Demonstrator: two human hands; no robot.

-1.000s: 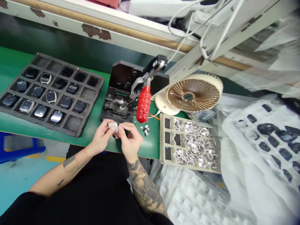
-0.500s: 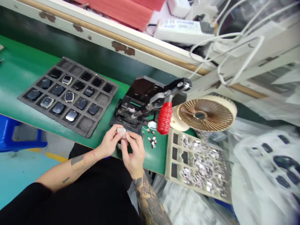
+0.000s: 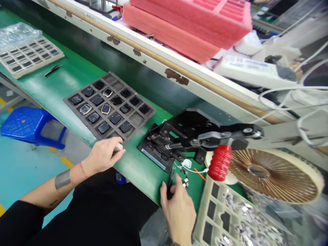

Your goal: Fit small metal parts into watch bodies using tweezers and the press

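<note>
My left hand point(image 3: 104, 155) is closed at the near corner of the dark grey foam tray point(image 3: 135, 118). Between its thumb and fingers shows a small pale rounded piece point(image 3: 118, 147), mostly hidden by the hand. Smartwatch bodies point(image 3: 116, 119) sit in many of the tray's pockets. On the right, my right hand point(image 3: 179, 208) has thumb and forefinger apart around dark tweezers point(image 3: 171, 177), which lie on the green bench top. Small red and silver parts point(image 3: 185, 182) lie beside the forefinger. A black toggle press point(image 3: 164, 143) with a red handle point(image 3: 220, 163) stands between the hands.
A beige tray point(image 3: 198, 225) of small silver parts and a fan point(image 3: 258, 171) are at the right. Far left are another tray point(image 3: 61, 54) and a second pair of tweezers point(image 3: 53, 70). A blue stool point(image 3: 23, 123) stands below the bench. Pink foam point(image 3: 174, 30) fills the shelf.
My hands have parted. The left has taken the pale piece towards the foam tray; the right has let go of it and moved to the tweezers. The camera has turned left.
</note>
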